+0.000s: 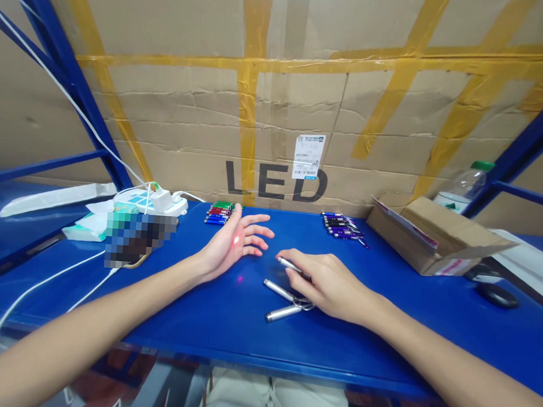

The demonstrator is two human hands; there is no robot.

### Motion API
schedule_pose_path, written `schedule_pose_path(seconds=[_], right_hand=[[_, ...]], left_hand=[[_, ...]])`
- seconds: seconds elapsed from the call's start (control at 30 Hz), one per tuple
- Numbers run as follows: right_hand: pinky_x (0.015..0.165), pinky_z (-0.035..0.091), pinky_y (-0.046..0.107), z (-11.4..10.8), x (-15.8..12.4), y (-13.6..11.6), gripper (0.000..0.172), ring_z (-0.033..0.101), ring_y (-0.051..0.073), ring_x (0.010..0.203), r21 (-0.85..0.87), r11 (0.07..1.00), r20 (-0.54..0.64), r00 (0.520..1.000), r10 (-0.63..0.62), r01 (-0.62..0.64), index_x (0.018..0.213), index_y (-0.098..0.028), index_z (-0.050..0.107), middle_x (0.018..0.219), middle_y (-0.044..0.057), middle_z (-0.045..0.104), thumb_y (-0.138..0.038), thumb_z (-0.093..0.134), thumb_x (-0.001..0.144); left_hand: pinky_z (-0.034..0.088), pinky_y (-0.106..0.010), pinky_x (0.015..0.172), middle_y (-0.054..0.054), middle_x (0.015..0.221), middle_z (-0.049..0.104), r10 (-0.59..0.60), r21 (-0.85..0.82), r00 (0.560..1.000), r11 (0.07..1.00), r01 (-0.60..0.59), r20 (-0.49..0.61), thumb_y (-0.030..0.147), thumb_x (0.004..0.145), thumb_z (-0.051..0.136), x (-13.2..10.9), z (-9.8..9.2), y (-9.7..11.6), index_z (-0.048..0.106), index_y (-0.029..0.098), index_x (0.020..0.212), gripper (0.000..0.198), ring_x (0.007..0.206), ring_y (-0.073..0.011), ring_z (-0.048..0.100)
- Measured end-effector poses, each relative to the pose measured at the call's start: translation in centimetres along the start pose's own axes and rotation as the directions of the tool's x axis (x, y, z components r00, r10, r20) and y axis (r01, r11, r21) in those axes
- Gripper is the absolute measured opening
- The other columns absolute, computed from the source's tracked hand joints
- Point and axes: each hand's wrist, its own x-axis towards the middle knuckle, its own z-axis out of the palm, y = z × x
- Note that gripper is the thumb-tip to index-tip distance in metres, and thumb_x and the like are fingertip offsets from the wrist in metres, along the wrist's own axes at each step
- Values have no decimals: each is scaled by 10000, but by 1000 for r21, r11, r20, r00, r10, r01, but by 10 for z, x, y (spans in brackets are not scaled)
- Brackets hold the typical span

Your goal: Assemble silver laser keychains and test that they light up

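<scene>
My right hand is closed on a silver laser pointer, its tip facing left. Beside and partly beneath that hand, two more silver pointers lie on the blue table, with small metal rings or clips at their right ends. My left hand is raised with palm turned right and fingers spread, holding nothing. A bright red light spot falls on its palm, and a fainter pinkish dot shows on the table below it. Behind my left hand lies a group of green, red and blue pointers, partly covered by the thumb.
Purple and black pointers lie at the back right, beside an open cardboard box. A black mouse and a bottle are farther right. At left are a power strip, a pixelated phone-like object, tissues and white cables.
</scene>
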Motion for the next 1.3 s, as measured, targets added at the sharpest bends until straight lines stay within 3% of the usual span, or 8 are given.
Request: schedule_pose_path(seconds=[0.47,0.63,0.8,0.93,1.03,1.3], right_hand=[[664,391,286,1,0,0,239,669,193,688,-57,998,44,999,28,-25,1224,-217,642,835,25,739,-245,442,1097],[722,432,290,0,0,-3,268,711,204,806,1,1000,43,999,-23,23,1324,-223,608,997,54,776,-251,451,1109],[665,403,297,0,0,-1,267,671,200,698,-57,998,32,999,24,-22,1221,-211,649,840,34,736,-280,406,1136],[693,413,290,2,0,1,254,697,201,796,-42,999,-1,1000,-20,20,1274,-222,643,971,62,765,-268,443,1125],[660,391,292,3,1,2,276,657,191,700,-47,999,21,1000,13,-12,1247,-200,649,851,37,732,-285,407,1145],[683,405,289,4,1,4,275,679,191,746,-39,999,16,1000,-20,21,1245,-194,653,905,51,748,-266,405,1150]], left_hand=[[564,-304,762,-159,1159,758,-2,-6,1000,1000,2,4,754,1054,421,0,0,0,686,160,1382,729,889,-223,716],[565,-304,770,-156,1155,753,-1,-3,1000,1000,1,3,756,1058,402,0,1,1,676,154,1389,739,899,-222,715],[564,-304,767,-155,1136,757,-2,-9,1000,1000,2,-4,750,1056,420,-1,3,1,673,148,1389,733,884,-217,716],[567,-298,764,-155,1135,752,-4,5,1000,1000,4,-6,754,1063,382,-1,3,2,664,144,1394,749,893,-220,715],[571,-295,766,-153,1133,746,-4,7,1000,1000,4,-2,753,1068,363,-1,3,1,660,144,1398,753,898,-220,713],[571,-292,762,-158,1135,744,-1,3,1000,1000,1,6,745,1071,366,-1,1,0,660,142,1409,752,890,-219,710]])
